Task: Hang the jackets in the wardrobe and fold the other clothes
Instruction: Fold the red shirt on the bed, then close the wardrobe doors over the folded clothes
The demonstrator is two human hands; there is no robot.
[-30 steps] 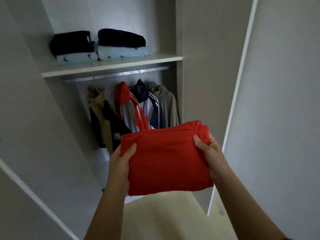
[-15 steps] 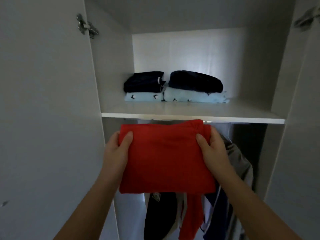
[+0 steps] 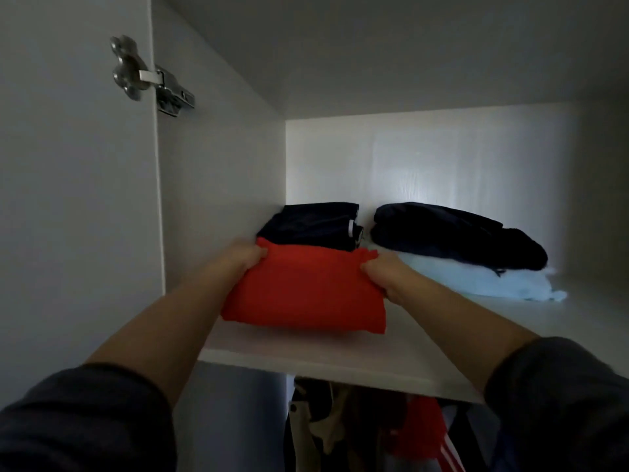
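Red folded garment (image 3: 306, 298) on shelf (image 3: 340, 364), ends gripped by left hand (image 3: 243, 258) and right hand (image 3: 386, 277); dark folded clothes (image 3: 313, 226) directly behind.

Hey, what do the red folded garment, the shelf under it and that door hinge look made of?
The red folded garment: soft matte fabric, perhaps cotton knit; it bunches at its far corners. The shelf: likely white laminated board, smooth with a faint sheen and a square edge. The hinge: silvery metal, polished, showing bright glints.
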